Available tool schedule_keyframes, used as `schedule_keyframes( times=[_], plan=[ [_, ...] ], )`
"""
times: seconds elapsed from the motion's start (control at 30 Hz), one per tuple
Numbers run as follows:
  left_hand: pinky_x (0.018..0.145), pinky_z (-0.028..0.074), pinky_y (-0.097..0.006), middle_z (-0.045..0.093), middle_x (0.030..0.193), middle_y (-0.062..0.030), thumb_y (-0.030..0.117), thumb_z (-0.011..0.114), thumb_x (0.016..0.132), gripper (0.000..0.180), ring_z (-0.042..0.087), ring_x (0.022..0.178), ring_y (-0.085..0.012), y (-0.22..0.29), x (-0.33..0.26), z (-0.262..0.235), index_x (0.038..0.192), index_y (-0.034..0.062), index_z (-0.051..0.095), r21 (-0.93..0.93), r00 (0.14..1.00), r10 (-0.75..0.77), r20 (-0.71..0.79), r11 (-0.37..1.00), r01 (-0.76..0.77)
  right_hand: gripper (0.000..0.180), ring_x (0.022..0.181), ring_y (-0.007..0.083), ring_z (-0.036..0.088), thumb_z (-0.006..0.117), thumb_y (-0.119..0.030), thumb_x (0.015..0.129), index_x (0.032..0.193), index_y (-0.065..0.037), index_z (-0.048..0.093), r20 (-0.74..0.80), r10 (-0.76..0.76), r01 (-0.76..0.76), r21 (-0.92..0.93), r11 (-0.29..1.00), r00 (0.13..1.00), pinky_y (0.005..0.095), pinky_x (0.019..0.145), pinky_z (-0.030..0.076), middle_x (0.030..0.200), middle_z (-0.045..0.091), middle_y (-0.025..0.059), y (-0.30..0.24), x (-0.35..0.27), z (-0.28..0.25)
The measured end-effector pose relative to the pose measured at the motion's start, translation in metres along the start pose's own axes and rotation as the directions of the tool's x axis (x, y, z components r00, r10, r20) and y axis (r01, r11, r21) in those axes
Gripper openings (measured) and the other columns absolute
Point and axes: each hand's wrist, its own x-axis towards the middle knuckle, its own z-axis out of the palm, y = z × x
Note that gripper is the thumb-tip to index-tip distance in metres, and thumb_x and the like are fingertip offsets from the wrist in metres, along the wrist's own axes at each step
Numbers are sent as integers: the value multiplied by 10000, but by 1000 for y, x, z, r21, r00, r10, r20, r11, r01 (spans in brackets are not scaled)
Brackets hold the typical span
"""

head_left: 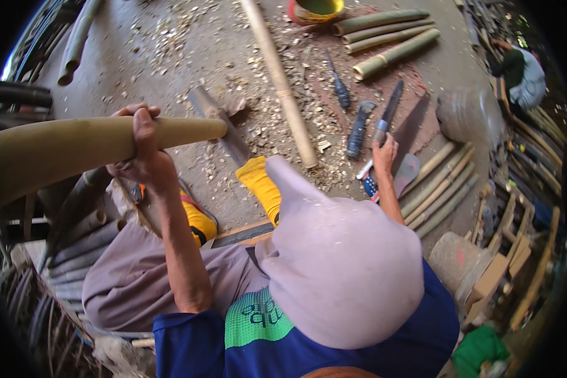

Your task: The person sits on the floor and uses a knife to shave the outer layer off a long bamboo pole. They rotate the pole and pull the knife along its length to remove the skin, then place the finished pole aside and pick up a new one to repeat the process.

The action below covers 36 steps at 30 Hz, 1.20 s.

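Note:
My left hand (143, 148) is wrapped round a thick, pale bamboo pole (63, 143), thumb over its top. The pole runs in from the left edge, and its narrow end overlaps a dark flat bar (223, 123) in the view. Whether they touch, I cannot tell. The bar's lower end meets yellow cloth (260, 186). Out to the right, my right hand (385, 154) has its fingers closed at the handle of a knife (394, 104), its dark blade pointing away from me. Beside it lie a broad blade (414, 126) and a black-handled tool (357, 133).
Wood shavings (258, 82) litter the floor. A long pole (277, 75) lies ahead. Bamboo lengths (397, 53) are at far right, with more (444, 189) near my right arm. A yellow-rimmed bucket (318, 9), clear plastic container (466, 113) and another person (526, 79) are visible.

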Motion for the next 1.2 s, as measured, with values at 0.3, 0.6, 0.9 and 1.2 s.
schedule_keyframes(
  times=[0.3, 0.6, 0.9, 1.2],
  plan=[
    [787, 505, -384, 558, 745, -109, 59, 549, 781, 220, 567, 680, -181, -10, -19, -15, 977, 6, 467, -136, 997, -2, -81, 991, -9, 617, 1004, 379, 567, 722, -262, 685, 1197, 6, 504, 45, 398, -398, -8, 917, 916, 426, 899, 432, 1065, 605, 217, 21, 57, 38],
    [718, 493, -404, 534, 764, -124, 93, 503, 787, 296, 543, 680, -218, -6, -20, -67, 1069, 29, 440, -154, 997, 12, -78, 988, -24, 346, 507, 163, 573, 676, -72, 719, 1002, 54, 521, 316, 284, -422, 593, 686, 905, 290, 470, 474, 684, 586, 107, -106, -9, 1],
    [677, 467, -401, 493, 786, -81, 152, 517, 819, 299, 517, 675, -196, 6, -21, -58, 1081, 71, 400, -80, 998, -3, 62, 997, 8, 374, 755, 214, 672, 734, -106, 709, 1014, -33, 532, 467, -527, -35, 770, 637, 710, 317, 672, 544, 876, 676, 97, -263, -78, 77],
    [637, 464, -380, 477, 797, -45, 253, 588, 852, 353, 524, 647, -182, 7, -25, -48, 1087, 100, 374, -43, 999, -12, 51, 999, 14, 385, 753, 220, 671, 734, -96, 708, 1026, -33, 526, 491, -597, 53, 743, 667, 634, 325, 668, 523, 818, 661, 116, -308, -71, 70]
  ],
)
